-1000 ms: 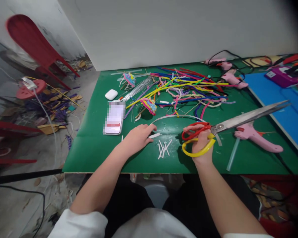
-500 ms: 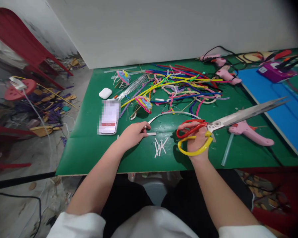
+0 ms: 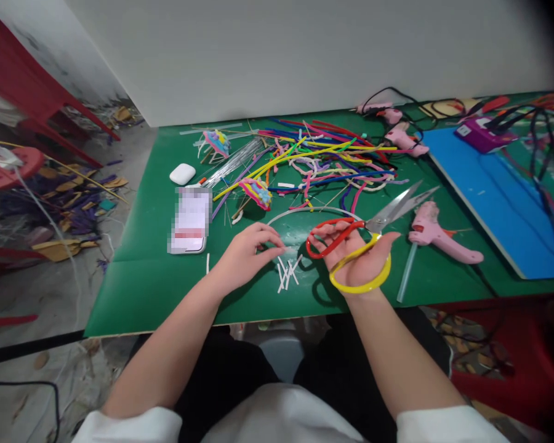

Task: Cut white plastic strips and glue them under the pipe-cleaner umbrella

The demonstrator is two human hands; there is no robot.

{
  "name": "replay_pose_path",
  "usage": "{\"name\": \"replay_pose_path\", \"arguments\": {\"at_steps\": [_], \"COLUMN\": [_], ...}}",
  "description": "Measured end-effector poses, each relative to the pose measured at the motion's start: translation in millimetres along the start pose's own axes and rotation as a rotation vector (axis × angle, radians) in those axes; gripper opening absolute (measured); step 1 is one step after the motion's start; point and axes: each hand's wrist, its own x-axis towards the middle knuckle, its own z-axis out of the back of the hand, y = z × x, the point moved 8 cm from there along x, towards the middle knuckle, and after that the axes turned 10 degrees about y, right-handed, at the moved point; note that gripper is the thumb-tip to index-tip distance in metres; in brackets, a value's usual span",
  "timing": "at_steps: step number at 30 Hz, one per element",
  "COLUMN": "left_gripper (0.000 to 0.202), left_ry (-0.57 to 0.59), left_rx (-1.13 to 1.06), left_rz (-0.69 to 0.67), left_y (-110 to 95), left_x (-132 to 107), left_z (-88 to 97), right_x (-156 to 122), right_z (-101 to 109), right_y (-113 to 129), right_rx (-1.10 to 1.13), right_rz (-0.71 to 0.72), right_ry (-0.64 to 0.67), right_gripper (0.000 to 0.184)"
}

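Observation:
My right hand (image 3: pixel 356 252) grips large scissors (image 3: pixel 388 212) with one red and one yellow handle loop; the blades are slightly parted and point up to the right. My left hand (image 3: pixel 249 249) rests on the green table (image 3: pixel 143 277) with its fingertips pinched on a small white strip. Several short white strips (image 3: pixel 287 272) lie just right of that hand. A thin white curved band (image 3: pixel 314 212) arcs on the table between and behind both hands.
A heap of coloured pipe cleaners (image 3: pixel 323 160) fills the middle back. A phone (image 3: pixel 189 220) and a white earbud case (image 3: pixel 182 174) lie left. Pink glue guns (image 3: pixel 436 232) and a clear glue stick (image 3: pixel 406 272) lie right, beside a blue board (image 3: pixel 498 197). Red chairs stand on the floor at left.
My right hand has turned palm up and swung the scissors' blades closer in and more upright. My left hand's fingers have pinched the white strip. The view has shifted rightward.

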Motion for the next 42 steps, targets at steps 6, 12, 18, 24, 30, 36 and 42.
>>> {"name": "replay_pose_path", "arguments": {"at_steps": [6, 12, 18, 24, 30, 36, 42], "left_gripper": [0.013, 0.011, 0.011, 0.014, 0.011, 0.009, 0.014], "left_ry": [0.127, 0.254, -0.277, -0.536, -0.547, -0.401, -0.363], "left_rx": [-0.315, -0.428, -0.673, -0.76, -0.818, -0.94, -0.936], "left_rz": [0.084, 0.006, 0.038, 0.029, -0.024, 0.024, 0.095], "left_y": [-1.3, -36.2, -13.0, 5.9, -11.1, -14.5, -0.9], "left_x": [3.3, -13.1, -20.3, -25.4, -35.4, -49.7, -57.6], "left_z": [-45.9, -47.6, 11.9, 31.3, 27.7, -2.2, -22.1], "right_x": [-2.7, 0.4, -6.3, -34.5, -61.4, -130.9, -157.8], "right_z": [-16.0, -1.2, 1.3, -21.7, -33.0, -9.1, -3.7], "right_y": [1.6, 2.8, 15.3, 2.1, 6.3, -0.4, 3.8], "right_rx": [0.016, 0.047, -0.182, -0.517, -0.914, -0.995, -1.36], "right_rz": [-0.016, 0.012, 0.083, -0.053, -0.183, -0.331, -0.467], "right_ry": [0.037, -0.064, -0.007, 0.227, 0.365, 0.216, 0.208], "right_gripper": [0.067, 0.059, 0.056, 0.071, 0.079, 0.083, 0.073]}}
